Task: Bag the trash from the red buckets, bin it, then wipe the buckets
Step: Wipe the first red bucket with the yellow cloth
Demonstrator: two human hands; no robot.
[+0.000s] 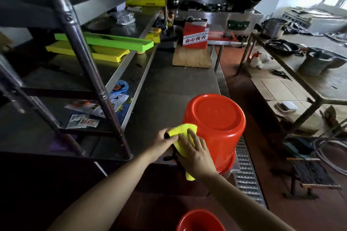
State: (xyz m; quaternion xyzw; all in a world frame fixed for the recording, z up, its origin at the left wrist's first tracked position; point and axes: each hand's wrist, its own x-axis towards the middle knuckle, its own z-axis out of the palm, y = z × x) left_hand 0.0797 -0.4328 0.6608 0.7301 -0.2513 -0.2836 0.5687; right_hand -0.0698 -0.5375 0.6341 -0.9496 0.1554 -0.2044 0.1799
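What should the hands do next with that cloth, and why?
Probably sweep the cloth on around the bucket's side. The bucket sits upside down on the counter, and both hands, left and right, press the cloth on just one patch of its wall.

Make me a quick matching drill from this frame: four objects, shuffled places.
Things:
1. yellow cloth
2. upturned red bucket
3. red carton
4. green tray

Places:
A. on the wooden board
B. on the shelf, atop a yellow tray
C. under both hands, against the bucket's side
D. upside down at the steel counter's edge

Pairs: 1-C, 2-D, 3-A, 4-B
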